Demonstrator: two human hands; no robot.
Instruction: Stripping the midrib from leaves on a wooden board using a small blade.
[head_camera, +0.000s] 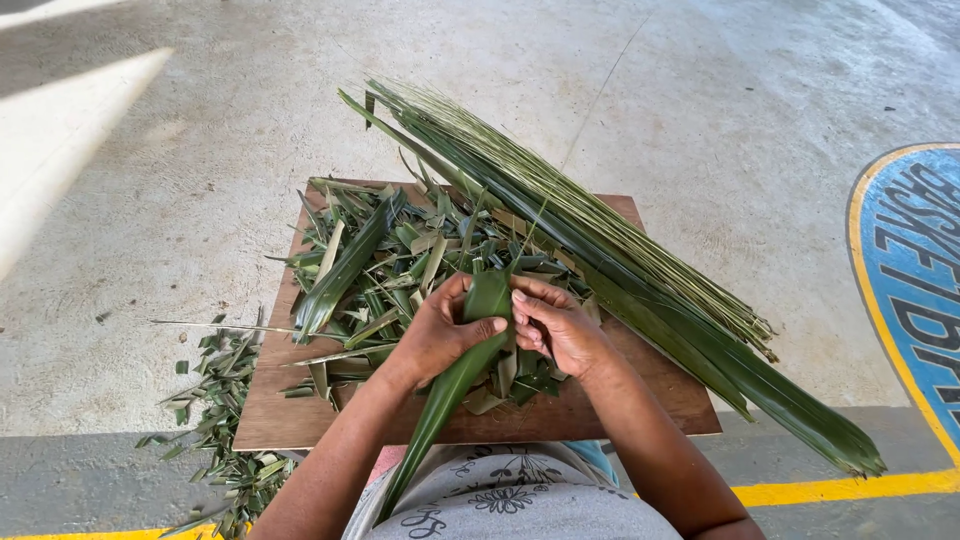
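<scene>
Both hands, the left hand (440, 335) and right hand (555, 325), are gripping a green palm leaf strip (465, 365) with closed fingers (520, 300), leaf scraps (390, 250) lying just beyond them

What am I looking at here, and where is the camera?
There is no machine: a person works with two bare hands, and the one picture comes from a camera worn on their head, looking down over their lap.

In front of them is a brown wooden board resting on a concrete floor. On the board lies a heap of cut green leaf scraps, and more scraps have fallen to the floor on the left. A long bundle of leaf strips and thin pale ribs lies slantwise across the board's right side.

The left hand and right hand both grip one long green leaf over the board. Its upper end is pinched between the fingers; the rest runs down toward the lap. A yellow line and a blue painted patch mark the floor.
</scene>
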